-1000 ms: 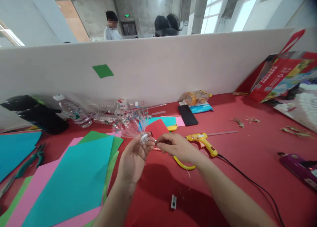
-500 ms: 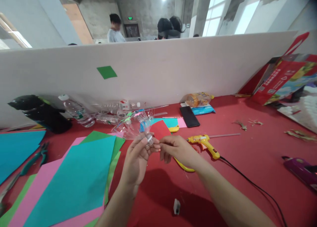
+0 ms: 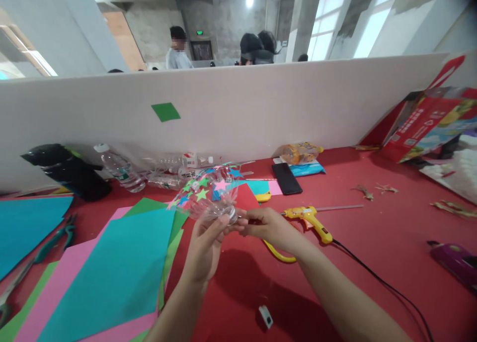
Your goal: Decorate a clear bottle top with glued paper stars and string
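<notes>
A cut clear plastic bottle (image 3: 216,190), its strips fanned out and dotted with green, pink and blue star shapes, tilts away from me above the table. My left hand (image 3: 208,232) is closed around its neck, where a pale ring or cap (image 3: 232,213) shows at the end. My right hand (image 3: 266,225) meets the left fingertips beside the neck, its fingers pinched together; whatever they hold is hidden. Just right of that hand lies a yellow hot glue gun (image 3: 309,220) with a glue stick in its back. Behind the hands is a red paper sheet (image 3: 246,195).
Coloured paper sheets (image 3: 112,267) and green-handled pliers (image 3: 48,245) lie left. Along the white partition (image 3: 261,108) are a black flask (image 3: 67,173), a water bottle (image 3: 119,168) and a black phone (image 3: 286,178). A small white piece (image 3: 266,316) lies in front; a purple glue gun (image 3: 454,262) right.
The cut bottle has turned in my left hand, so its stars now face me more. My right hand has come closer to the neck. The view has shifted slightly.
</notes>
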Demonstrator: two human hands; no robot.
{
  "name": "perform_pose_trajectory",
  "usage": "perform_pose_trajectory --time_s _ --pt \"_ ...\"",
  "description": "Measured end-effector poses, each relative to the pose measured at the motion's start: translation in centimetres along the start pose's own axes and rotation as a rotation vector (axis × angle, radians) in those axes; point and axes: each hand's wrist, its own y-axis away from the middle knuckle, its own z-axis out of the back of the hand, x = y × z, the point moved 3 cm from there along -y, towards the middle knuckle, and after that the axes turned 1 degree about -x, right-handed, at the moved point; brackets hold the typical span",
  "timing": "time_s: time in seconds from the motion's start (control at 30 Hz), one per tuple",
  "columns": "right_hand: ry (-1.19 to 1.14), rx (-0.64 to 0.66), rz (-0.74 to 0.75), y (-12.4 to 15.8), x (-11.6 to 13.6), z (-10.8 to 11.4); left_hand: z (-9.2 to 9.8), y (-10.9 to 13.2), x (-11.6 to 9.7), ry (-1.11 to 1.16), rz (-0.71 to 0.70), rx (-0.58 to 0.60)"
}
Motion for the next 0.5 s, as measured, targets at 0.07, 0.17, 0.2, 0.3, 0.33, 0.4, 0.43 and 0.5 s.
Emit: perform_pose_trajectory --time_s 0.07,0.17,0.2,0.3,0.33,0.4,0.43,0.5 --pt "0.002 0.012 -0.008 0.0 -0.4 0.0 -0.1 0.1 -0.2 -0.011 -0.011 0.006" --pt "-0.002 0.014 0.000 -0.1 -0.5 0.0 0.0 0.1 -0.3 -0.041 -0.024 0.015" --pt "-0.009 0.020 0.009 0.0 -0.5 0.0 0.0 0.1 -0.3 -0.048 -0.021 0.018" --pt "-0.031 0.057 0.036 0.1 -0.2 -0.2 -0.2 0.2 -0.3 -0.057 0.000 0.029" --pt "-0.034 0.070 0.042 0.2 -0.1 -0.2 -0.2 0.2 -0.4 -0.060 0.001 0.031" --pt "-0.043 0.082 0.049 0.3 0.2 -0.3 -0.2 0.3 -0.5 -0.075 -0.002 0.033" --pt "-0.053 0.080 0.050 0.4 0.3 -0.3 -0.2 0.3 -0.5 -0.085 -0.005 0.033" --pt "-0.082 0.068 0.048 0.5 0.6 -0.3 -0.1 0.3 -0.5 -0.109 -0.004 0.035"
